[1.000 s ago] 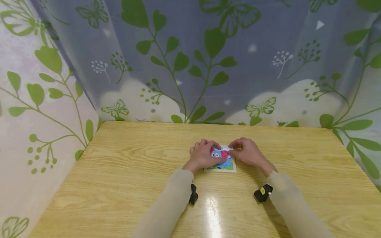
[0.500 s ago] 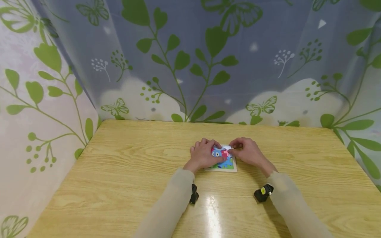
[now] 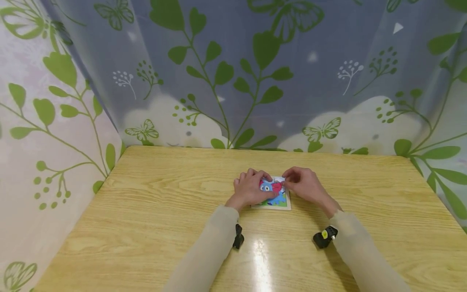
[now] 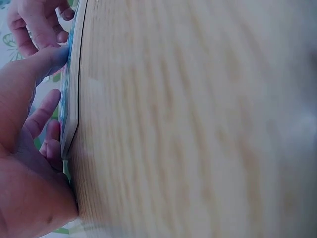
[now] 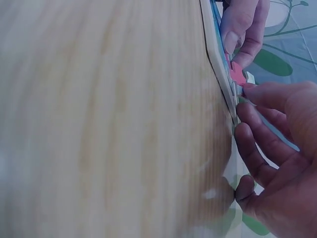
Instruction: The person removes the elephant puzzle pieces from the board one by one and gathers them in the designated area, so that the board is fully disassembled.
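A small jigsaw puzzle point(image 3: 280, 200) in a pale wooden frame, with a blue cartoon figure on green, lies flat on the table. My left hand point(image 3: 251, 188) rests across its left side, the thumb pressing on the picture and the other fingers spread over the far left part, hiding much of it. At the upper right corner, my right hand point(image 3: 304, 184) pinches a pink puzzle piece point(image 5: 238, 74) between thumb and fingers. In the right wrist view that piece stands tilted up from the puzzle's face, close to the left fingertips.
The wood-grain table point(image 3: 164, 194) reaches back to a curtain point(image 3: 233, 81) printed with leaves and butterflies, which also hangs at both sides. A black wrist camera point(image 3: 238, 237) sits on the left wrist and a similar black camera point(image 3: 324, 237) on the right.
My right fingers shift slightly at the puzzle's upper right, and the pink piece there changes its tilt. My left hand keeps its place on the puzzle.
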